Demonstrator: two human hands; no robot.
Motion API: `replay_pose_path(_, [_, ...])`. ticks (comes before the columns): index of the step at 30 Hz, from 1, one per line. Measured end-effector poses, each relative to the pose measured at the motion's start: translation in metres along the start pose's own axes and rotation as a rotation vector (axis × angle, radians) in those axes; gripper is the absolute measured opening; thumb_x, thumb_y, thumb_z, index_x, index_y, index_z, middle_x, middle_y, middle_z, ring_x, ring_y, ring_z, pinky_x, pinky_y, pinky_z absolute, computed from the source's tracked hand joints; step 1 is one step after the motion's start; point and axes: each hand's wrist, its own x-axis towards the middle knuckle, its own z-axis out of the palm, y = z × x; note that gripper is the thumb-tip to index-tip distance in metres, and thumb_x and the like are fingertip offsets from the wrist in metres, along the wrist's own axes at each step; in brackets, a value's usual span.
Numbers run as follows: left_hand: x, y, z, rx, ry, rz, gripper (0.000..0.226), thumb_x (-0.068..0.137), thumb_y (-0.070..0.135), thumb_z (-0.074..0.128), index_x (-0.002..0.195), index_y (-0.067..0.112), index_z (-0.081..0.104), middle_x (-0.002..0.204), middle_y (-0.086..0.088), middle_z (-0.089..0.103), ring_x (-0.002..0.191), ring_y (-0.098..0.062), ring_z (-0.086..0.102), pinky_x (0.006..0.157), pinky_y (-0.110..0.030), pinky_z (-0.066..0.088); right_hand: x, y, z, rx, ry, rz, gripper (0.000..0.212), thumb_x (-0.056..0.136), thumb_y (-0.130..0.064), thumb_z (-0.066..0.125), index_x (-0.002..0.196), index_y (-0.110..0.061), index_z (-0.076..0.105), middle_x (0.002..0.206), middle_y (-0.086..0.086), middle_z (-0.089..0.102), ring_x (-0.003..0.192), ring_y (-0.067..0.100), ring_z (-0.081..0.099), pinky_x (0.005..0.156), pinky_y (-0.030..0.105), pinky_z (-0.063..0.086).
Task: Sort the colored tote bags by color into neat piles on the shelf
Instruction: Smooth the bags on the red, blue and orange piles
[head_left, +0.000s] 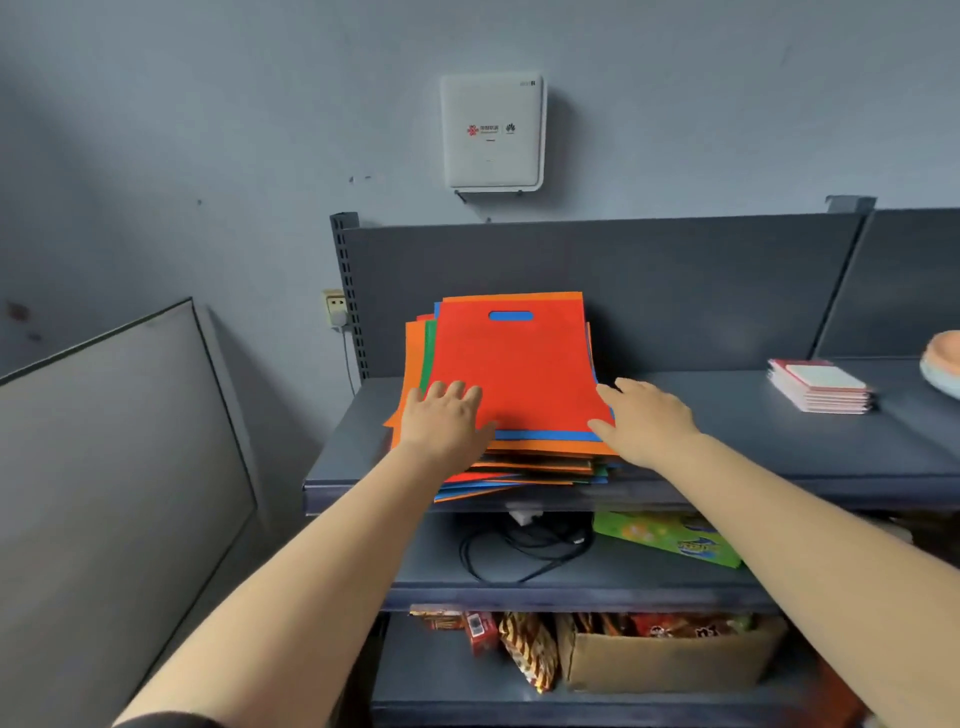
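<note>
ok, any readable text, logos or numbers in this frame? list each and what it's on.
White wall box: red and dark logos with small print, too blurred to read; grey mark at its top right corner, unreadable.
Green package on the middle shelf: blue-yellow lettering, blurred.
Snack packs on the bottom shelf: print illegible.
Tote bags: no text.

A stack of tote bags (511, 374) is lying on the left part of the top shelf (753, 441), its rear edge leaning against the back panel (675, 291). The left hand (448, 421) is resting on the stack's near left corner; the right hand (647, 415) is touching its near right edge. A pile of notebooks (821, 385) is sitting well apart to the right. Cables (524, 545) and a flat packet (670, 538) are lying on the shelf below; a cardboard box (670, 662) is standing on the lowest.
</note>
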Motion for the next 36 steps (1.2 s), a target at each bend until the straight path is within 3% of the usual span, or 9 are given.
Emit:
replay_pose_path(6, [0.021, -0.005, 0.050, -0.163, -0.020, 0.023, 0.049, 0.097, 0.050, 0.032, 0.136, 0.021, 0.043, 0.142, 0.002, 0.044, 0.133, -0.022, 0.035, 0.107, -0.039, 0.026, 0.032, -0.005, 0.040, 0.480, -0.070, 0.240, 0.054, 0.093, -0.050, 0.050, 0.128, -0.009, 0.051, 0.123, 0.010, 0.050, 0.109, 0.028, 0.054, 0.087, 0.036, 0.048])
replay_pose_path(9, [0.025, -0.007, 0.059, -0.217, 0.034, 0.098, 0.049, 0.098, 0.047, 0.035, 0.139, 0.022, 0.042, 0.146, 0.005, 0.043, 0.133, -0.019, 0.035, 0.107, -0.034, 0.024, 0.045, 0.000, 0.050, 0.661, -0.008, 0.326, 0.035, 0.088, -0.045, 0.061, 0.081, -0.012, 0.058, 0.083, 0.004, 0.057, 0.083, 0.027, 0.058, 0.061, 0.029, 0.042])
replay_pose_path(11, [0.026, -0.011, 0.061, -0.238, 0.051, 0.135, 0.049, 0.098, 0.046, 0.037, 0.141, 0.022, 0.041, 0.148, 0.005, 0.041, 0.134, -0.017, 0.034, 0.107, -0.031, 0.022, 0.052, 0.004, 0.051, 0.723, 0.043, 0.384, 0.042, 0.084, -0.042, 0.067, 0.061, -0.012, 0.049, 0.060, 0.001, 0.049, 0.063, 0.023, 0.052, 0.053, 0.027, 0.036])
replay_pose_path(15, [0.027, -0.016, 0.060, -0.257, 0.019, 0.212, 0.049, 0.098, 0.043, 0.038, 0.143, 0.024, 0.038, 0.151, 0.007, 0.036, 0.137, -0.015, 0.032, 0.109, -0.028, 0.021, 0.060, 0.010, 0.049, 0.747, 0.120, 0.455, 0.036, 0.079, -0.036, 0.073, 0.071, -0.002, 0.066, 0.070, 0.014, 0.064, 0.067, 0.030, 0.059, 0.060, 0.032, 0.043])
replay_pose_path(20, [0.027, -0.020, 0.051, -0.405, 0.014, 0.251, 0.039, 0.100, 0.038, 0.038, 0.134, 0.024, 0.051, 0.140, 0.005, 0.051, 0.131, -0.017, 0.041, 0.104, -0.031, 0.030, 0.067, 0.020, 0.049, 0.995, 0.142, 0.540, 0.035, 0.086, -0.025, 0.069, 0.063, -0.007, 0.048, 0.067, 0.012, 0.052, 0.063, 0.025, 0.047, 0.060, 0.033, 0.035])
replay_pose_path(23, [0.028, -0.028, 0.049, -0.442, 0.110, 0.043, 0.032, 0.098, 0.035, 0.042, 0.118, 0.019, 0.062, 0.114, -0.001, 0.066, 0.114, -0.025, 0.052, 0.090, -0.034, 0.038, 0.064, 0.031, 0.050, 1.186, 0.174, 0.662, 0.022, 0.086, -0.011, 0.067, 0.068, -0.010, 0.055, 0.084, 0.014, 0.062, 0.074, 0.028, 0.057, 0.061, 0.035, 0.046])
replay_pose_path(26, [0.033, -0.040, 0.053, -0.341, 0.037, -0.181, 0.036, 0.095, 0.043, 0.047, 0.116, 0.017, 0.060, 0.118, -0.002, 0.061, 0.115, -0.027, 0.047, 0.091, -0.036, 0.037, 0.059, 0.043, 0.055, 1.286, 0.185, 0.742, 0.002, 0.086, -0.004, 0.065, 0.089, -0.004, 0.065, 0.094, 0.016, 0.063, 0.085, 0.028, 0.060, 0.070, 0.039, 0.049])
replay_pose_path(31, [0.045, -0.051, 0.053, -0.553, -0.083, -0.462, 0.042, 0.082, 0.052, 0.065, 0.079, 0.012, 0.052, 0.095, -0.009, 0.055, 0.092, -0.029, 0.053, 0.068, -0.033, 0.042, 0.047, 0.058, 0.062, 1.275, 0.283, 0.840, 0.022, 0.086, -0.001, 0.063, 0.108, -0.001, 0.066, 0.107, 0.022, 0.066, 0.100, 0.038, 0.062, 0.090, 0.054, 0.051])
replay_pose_path(36, [0.052, -0.063, 0.043, -0.769, -0.172, -0.558, 0.038, 0.078, 0.032, 0.076, 0.070, 0.013, 0.045, 0.066, -0.002, 0.045, 0.075, -0.025, 0.049, 0.063, -0.029, 0.036, 0.045, 0.048, 0.058, 1.482, 0.192, 0.775, 0.011, 0.083, -0.002, 0.070, 0.084, -0.007, 0.060, 0.093, 0.012, 0.062, 0.080, 0.023, 0.060, 0.060, 0.034, 0.049])
